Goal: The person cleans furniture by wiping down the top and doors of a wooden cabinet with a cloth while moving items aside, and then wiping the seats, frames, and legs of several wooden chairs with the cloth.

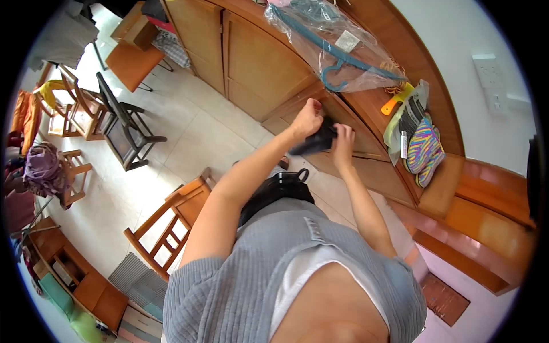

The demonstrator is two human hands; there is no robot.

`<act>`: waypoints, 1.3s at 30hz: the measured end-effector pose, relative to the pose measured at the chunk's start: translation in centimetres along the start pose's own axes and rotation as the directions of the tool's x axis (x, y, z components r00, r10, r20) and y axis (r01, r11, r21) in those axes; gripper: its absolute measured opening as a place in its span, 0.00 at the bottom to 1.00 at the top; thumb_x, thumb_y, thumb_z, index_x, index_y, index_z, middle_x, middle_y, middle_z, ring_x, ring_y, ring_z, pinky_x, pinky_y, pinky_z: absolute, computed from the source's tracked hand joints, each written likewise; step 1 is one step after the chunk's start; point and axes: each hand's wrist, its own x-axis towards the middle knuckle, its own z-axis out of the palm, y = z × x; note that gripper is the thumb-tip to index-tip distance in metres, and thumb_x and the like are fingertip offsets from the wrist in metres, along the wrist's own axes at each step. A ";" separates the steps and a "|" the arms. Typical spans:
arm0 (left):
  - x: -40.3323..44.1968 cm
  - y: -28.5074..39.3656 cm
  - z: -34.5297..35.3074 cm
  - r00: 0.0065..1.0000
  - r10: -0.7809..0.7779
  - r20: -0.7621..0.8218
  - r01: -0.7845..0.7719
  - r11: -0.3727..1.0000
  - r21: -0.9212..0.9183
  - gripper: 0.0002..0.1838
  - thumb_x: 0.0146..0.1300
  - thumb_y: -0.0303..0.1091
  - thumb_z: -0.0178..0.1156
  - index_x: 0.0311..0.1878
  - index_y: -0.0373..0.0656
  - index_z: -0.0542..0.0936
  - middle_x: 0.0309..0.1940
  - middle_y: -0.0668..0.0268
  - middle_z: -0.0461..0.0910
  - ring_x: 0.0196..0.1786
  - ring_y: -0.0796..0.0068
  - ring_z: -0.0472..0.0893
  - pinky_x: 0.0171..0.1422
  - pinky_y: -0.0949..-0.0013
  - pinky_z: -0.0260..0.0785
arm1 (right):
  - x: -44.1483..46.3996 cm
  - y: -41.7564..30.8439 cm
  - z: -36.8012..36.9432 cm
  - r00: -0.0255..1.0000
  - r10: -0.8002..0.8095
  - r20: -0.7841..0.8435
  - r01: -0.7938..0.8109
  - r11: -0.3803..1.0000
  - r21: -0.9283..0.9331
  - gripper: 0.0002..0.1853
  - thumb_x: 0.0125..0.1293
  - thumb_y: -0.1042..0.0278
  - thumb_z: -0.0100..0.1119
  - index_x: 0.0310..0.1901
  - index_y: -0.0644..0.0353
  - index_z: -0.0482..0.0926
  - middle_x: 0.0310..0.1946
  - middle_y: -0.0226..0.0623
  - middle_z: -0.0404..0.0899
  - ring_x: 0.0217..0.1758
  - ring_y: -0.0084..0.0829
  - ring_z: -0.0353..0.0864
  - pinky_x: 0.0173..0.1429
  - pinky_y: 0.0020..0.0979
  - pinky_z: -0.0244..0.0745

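Observation:
My right hand (343, 143) is closed on the upper edge of a dark, soft-looking item (314, 143), which hangs in front of the wooden cabinet. Beside it on the left is my left hand (307, 121), its fingers curled and pinched together next to the item's top; whatever they hold is too small to make out. Both arms reach forward from my grey ribbed top (246, 280).
On the wooden counter lie a blue hanger (337, 54) in clear plastic, a yellow-orange tool (397, 100) and colourful striped slippers (424, 150). A wooden chair (171, 220) stands close on the left, with a black chair (123, 126) farther off.

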 end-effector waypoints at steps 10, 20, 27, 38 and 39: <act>-9.2 -9.7 -13.6 0.921 -0.294 -0.254 0.191 0.912 -0.363 0.12 0.60 0.26 0.53 0.47 0.39 0.75 0.37 0.65 0.79 0.37 0.78 0.77 0.42 0.77 0.71 | 3.8 5.3 -0.3 0.418 -0.647 0.638 0.817 -0.041 -0.576 0.17 0.58 0.65 0.48 0.50 0.52 0.74 0.57 0.27 0.65 0.65 0.29 0.56 0.69 0.37 0.47; -39.8 -30.5 -8.4 0.353 -0.743 -0.568 0.285 0.664 -0.691 0.09 0.63 0.28 0.51 0.46 0.39 0.74 0.31 0.67 0.76 0.30 0.81 0.76 0.30 0.81 0.67 | 3.2 9.9 10.2 0.214 -0.552 0.806 0.915 -0.175 -0.363 0.19 0.54 0.64 0.49 0.47 0.61 0.78 0.53 0.36 0.69 0.61 0.38 0.59 0.66 0.39 0.49; -47.0 -29.0 10.4 0.189 -0.848 -0.494 0.236 0.528 -0.816 0.11 0.62 0.30 0.52 0.47 0.39 0.74 0.33 0.64 0.78 0.29 0.80 0.77 0.30 0.80 0.68 | 5.5 8.8 17.5 0.282 -0.690 0.667 0.909 -0.030 -0.416 0.18 0.53 0.64 0.51 0.47 0.57 0.75 0.47 0.34 0.71 0.55 0.35 0.64 0.59 0.37 0.57; -49.9 -32.6 17.2 0.222 -0.825 -0.520 0.173 0.558 -0.811 0.11 0.59 0.28 0.53 0.45 0.36 0.74 0.31 0.64 0.76 0.28 0.79 0.75 0.30 0.79 0.67 | 6.7 2.7 6.5 0.278 -0.723 0.632 0.930 0.038 -0.365 0.16 0.55 0.67 0.52 0.48 0.44 0.71 0.38 0.36 0.71 0.44 0.35 0.70 0.44 0.38 0.63; -49.6 -31.8 15.8 0.241 -0.794 -0.558 0.172 0.600 -0.781 0.11 0.59 0.27 0.53 0.44 0.35 0.74 0.31 0.64 0.77 0.29 0.79 0.75 0.31 0.79 0.68 | 5.9 3.0 6.1 0.322 -0.717 0.618 0.918 0.076 -0.390 0.16 0.55 0.67 0.52 0.47 0.44 0.71 0.37 0.37 0.72 0.44 0.36 0.70 0.43 0.38 0.63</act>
